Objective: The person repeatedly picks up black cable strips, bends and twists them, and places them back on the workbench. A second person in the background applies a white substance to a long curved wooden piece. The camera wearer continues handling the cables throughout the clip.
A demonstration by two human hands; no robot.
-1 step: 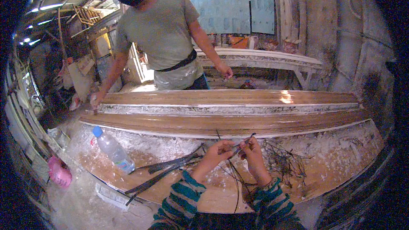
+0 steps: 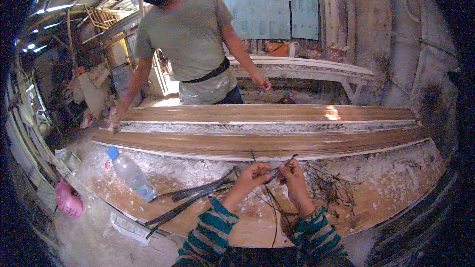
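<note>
My left hand [image 2: 253, 177] and my right hand [image 2: 293, 179] are close together over the near part of the worktable. Both are closed, pinching a thin dark strip [image 2: 286, 162] between them. More dark strands hang below my fingers. Left of my left hand lies a bundle of flat black strips [image 2: 198, 191], running toward the table's near edge. Beside my right hand sits a tangle of thin dark strands [image 2: 332, 188]. The finer ends of the strip are hidden by my fingers.
Two long brown wooden panels [image 2: 217, 142] lie across the table, white residue between them. A clear bottle with a blue cap [image 2: 132, 174] stands at left. Opposite, a masked person [image 2: 188, 39] reaches a hand [image 2: 114, 120] to the panels' left end. A whitish bench [image 2: 307, 69] stands behind.
The other person's hand at the panels' left end has shifted slightly to the right. My hands stay in nearly the same place, still on the dark strip.
</note>
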